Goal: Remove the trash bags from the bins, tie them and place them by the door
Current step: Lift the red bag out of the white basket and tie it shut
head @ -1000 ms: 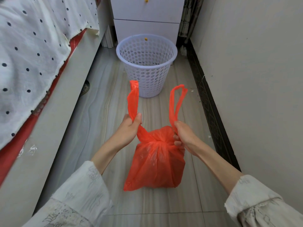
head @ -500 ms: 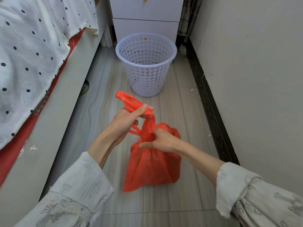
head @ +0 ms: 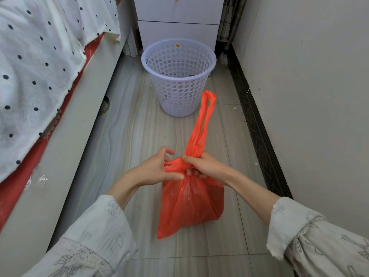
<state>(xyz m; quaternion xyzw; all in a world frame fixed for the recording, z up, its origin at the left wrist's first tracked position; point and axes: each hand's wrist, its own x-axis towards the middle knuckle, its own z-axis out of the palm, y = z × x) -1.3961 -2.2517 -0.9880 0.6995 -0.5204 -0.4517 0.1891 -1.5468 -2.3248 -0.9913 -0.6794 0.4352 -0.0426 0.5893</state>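
An orange trash bag (head: 189, 204) stands on the tiled floor in front of me, gathered at its neck. My right hand (head: 203, 166) grips the neck, with one handle loop sticking up past it toward the bin. My left hand (head: 153, 170) pinches the other handle, which lies across the neck under my right fingers. A white perforated bin (head: 179, 76) stands on the floor just beyond the bag, with no bag in it.
A bed (head: 65, 124) with a dotted white sheet runs along the left. A white drawer cabinet (head: 179, 21) stands behind the bin. A wall (head: 309, 96) with a dark skirting strip runs along the right. A narrow strip of floor lies between.
A second ago my hands held the two handles up and apart. They came together and crossed the handles; now one handle points up on the right and the other is wrapped at the neck.
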